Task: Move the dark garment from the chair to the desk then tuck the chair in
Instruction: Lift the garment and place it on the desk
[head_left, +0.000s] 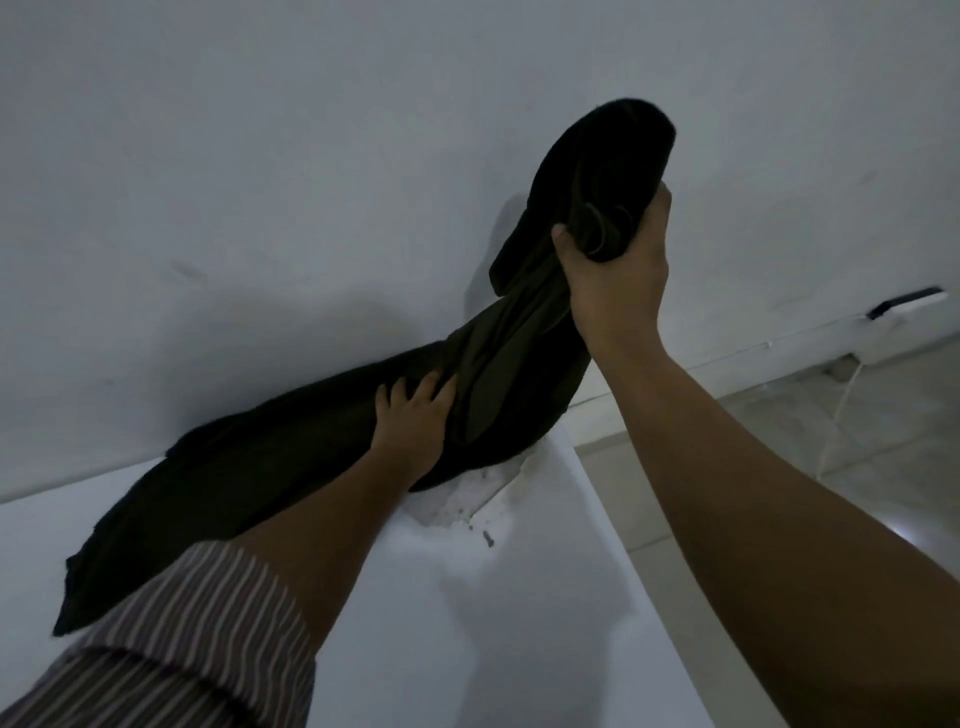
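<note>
The dark garment stretches across the white desk, its lower end lying on the desktop at the left and its upper end lifted toward the wall. My right hand grips the raised bunched end of the garment above the desk's far right corner. My left hand presses on the garment's middle with fingers curled into the cloth, a striped sleeve rolled up on that forearm. The chair is out of view.
A pale wall rises right behind the desk. Chipped paint marks the desktop near its far right corner. To the right lies tiled floor with a white cable and a wall socket.
</note>
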